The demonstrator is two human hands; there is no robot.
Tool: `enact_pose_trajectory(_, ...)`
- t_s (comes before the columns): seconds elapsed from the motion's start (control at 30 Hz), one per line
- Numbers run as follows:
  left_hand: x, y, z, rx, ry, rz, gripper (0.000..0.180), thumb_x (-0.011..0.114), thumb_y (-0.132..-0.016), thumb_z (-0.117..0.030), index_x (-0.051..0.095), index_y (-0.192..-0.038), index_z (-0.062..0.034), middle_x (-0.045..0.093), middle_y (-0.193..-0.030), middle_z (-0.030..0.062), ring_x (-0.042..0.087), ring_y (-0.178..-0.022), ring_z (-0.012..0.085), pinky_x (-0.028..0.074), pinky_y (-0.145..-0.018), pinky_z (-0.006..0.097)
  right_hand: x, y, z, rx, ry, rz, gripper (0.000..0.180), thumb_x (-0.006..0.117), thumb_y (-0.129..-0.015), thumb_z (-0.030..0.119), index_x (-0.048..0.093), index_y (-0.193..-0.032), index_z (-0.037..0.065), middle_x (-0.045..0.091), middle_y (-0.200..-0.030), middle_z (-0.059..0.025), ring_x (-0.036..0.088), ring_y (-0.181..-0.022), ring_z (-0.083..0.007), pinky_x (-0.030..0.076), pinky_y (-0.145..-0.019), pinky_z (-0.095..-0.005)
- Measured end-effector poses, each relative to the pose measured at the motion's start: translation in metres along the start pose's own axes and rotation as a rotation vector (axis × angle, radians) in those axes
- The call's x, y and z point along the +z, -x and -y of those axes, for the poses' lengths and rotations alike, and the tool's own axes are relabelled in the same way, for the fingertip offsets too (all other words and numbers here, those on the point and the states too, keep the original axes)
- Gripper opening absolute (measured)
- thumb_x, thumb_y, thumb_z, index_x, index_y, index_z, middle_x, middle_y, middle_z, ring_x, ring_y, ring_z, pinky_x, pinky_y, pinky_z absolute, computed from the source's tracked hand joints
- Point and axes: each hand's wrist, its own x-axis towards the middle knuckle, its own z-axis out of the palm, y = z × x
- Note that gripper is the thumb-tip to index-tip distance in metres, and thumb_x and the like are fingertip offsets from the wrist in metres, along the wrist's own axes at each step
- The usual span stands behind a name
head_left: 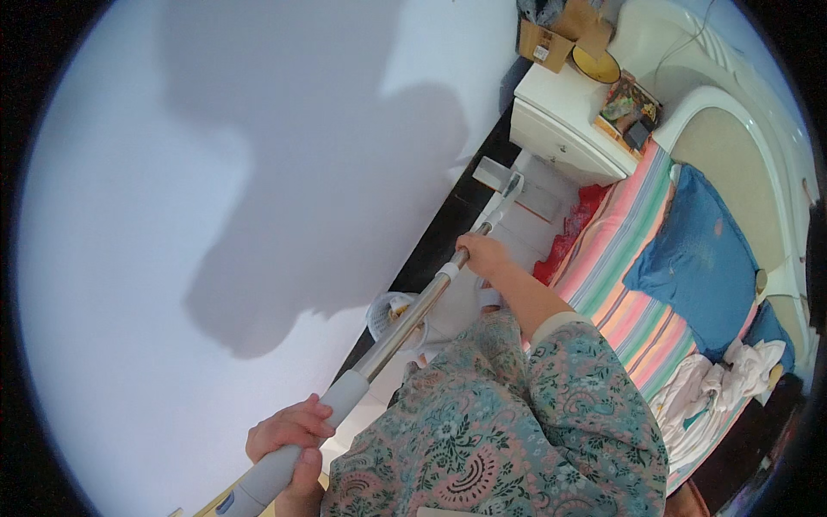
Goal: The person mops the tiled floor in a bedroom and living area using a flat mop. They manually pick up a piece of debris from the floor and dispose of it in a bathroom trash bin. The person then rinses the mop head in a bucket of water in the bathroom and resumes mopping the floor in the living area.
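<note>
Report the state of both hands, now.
Left hand: closed, holding the cylindrical grey plastic grip of the long, silver metal pole.
Right hand: closed, holding the pole farther along.

A blue pillow [702, 258] lies on a striped sheet [607, 241] near a white cabinet [564, 142].

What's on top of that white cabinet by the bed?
The white cabinet has an open cardboard box, a round yellow thing and a colourful printed item with a small dark object on it. Whatever lies under them is covered.
</note>
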Motion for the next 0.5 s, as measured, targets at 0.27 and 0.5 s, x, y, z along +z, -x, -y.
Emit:
enact_pose_trajectory(0.27, -0.075, 0.063, 0.015, -0.082, -0.014, -0.085, 0.03, 0.069, -0.068, -0.027, 0.049, -0.068, -0.0052, 0.056, -0.067, 0.0121, 0.058, -0.077, 0.0273, 0.042, -0.088, 0.047, 0.066, 0.036, 0.066, 0.046, -0.013, 0.09, 0.012, 0.055, -0.076, 0.008, 0.055, -0.088, 0.011, 0.056, -0.093, -0.0071, 0.057, -0.088, -0.0302, 0.047, -0.073, -0.041)
enact_pose_trajectory(0.5, -0.191, 0.137, 0.057, -0.013, 0.076, -0.107, 0.031, 0.071, -0.068, -0.026, 0.049, -0.068, -0.0045, 0.056, -0.066, 0.012, 0.058, -0.074, 0.0264, 0.044, -0.084, 0.045, 0.168, 0.107, 0.147, 0.074, -0.06, 0.059, 0.019, 0.061, -0.072, 0.011, 0.055, -0.09, 0.012, 0.058, -0.093, -0.0066, 0.056, -0.091, -0.0283, 0.046, -0.074, -0.0395)
